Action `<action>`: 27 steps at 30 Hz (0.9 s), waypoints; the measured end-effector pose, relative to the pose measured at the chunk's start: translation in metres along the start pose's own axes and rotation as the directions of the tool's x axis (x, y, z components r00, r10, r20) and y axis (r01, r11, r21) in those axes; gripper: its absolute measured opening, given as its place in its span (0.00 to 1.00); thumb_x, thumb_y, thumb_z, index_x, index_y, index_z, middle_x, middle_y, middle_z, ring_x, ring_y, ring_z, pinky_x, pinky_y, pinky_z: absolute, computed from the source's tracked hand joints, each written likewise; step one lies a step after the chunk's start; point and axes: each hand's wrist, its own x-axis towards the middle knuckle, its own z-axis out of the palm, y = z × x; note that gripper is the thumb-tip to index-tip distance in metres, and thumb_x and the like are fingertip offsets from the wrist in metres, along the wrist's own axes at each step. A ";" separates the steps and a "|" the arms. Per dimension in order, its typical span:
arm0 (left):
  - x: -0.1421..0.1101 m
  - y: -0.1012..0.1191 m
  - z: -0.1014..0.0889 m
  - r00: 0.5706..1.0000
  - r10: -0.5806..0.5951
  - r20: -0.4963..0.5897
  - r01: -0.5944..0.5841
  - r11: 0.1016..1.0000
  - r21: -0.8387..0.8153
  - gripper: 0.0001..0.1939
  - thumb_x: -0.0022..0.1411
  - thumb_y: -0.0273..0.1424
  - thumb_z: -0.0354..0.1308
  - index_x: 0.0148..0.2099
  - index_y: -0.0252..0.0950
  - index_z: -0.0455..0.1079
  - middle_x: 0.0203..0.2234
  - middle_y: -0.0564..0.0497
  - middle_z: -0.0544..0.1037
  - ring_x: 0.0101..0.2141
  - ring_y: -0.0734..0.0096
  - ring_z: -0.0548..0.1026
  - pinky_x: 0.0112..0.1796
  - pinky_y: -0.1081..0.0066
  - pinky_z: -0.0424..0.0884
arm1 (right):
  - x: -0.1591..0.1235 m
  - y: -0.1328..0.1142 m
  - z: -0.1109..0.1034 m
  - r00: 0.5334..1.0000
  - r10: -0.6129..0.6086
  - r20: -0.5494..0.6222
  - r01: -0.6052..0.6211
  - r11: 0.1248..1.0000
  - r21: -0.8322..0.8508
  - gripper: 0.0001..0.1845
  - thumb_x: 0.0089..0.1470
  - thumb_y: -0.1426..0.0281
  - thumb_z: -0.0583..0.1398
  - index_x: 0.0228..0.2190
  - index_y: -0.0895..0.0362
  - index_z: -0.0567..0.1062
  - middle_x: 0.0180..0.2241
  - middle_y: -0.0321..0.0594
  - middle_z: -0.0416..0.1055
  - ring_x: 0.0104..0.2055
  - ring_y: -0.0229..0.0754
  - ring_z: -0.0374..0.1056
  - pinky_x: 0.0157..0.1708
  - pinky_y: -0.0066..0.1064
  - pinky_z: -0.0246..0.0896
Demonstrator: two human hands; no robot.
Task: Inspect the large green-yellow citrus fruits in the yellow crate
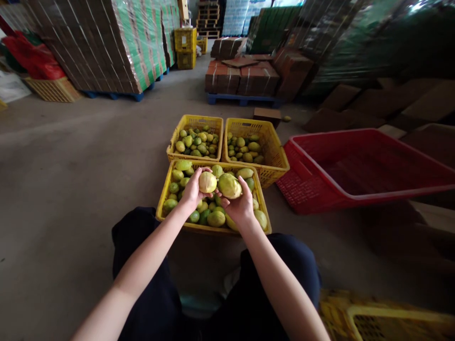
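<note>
My left hand (192,191) is closed round a pale yellow round fruit (207,182). My right hand (240,206) grips a larger yellow-green fruit (229,185). Both fruits are held side by side, almost touching, above the near yellow crate (164,195), which is full of green and yellow fruit. Behind it stand two more yellow crates, the left one (174,139) and the right one (275,154), each partly filled with smaller green fruit. My dark-clothed knees frame the near crate.
A big red crate (341,194) lies tilted on the floor to the right. Another yellow crate (391,315) sits at the lower right corner. Wrapped pallets of flat cardboard (106,47) and bundled boxes (241,78) stand behind. Bare concrete floor (71,166) lies to the left.
</note>
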 end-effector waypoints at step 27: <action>0.010 0.006 -0.012 0.989 -0.108 0.102 0.125 0.977 -0.173 0.17 0.70 0.39 0.58 0.51 0.32 0.76 0.36 0.42 0.84 0.30 0.65 0.80 0.29 0.71 0.76 | -0.004 -0.001 0.005 0.995 0.028 -0.096 -0.035 0.997 -0.071 0.09 0.57 0.60 0.62 0.35 0.52 0.76 0.26 0.36 0.78 0.29 0.47 0.78 0.20 0.33 0.72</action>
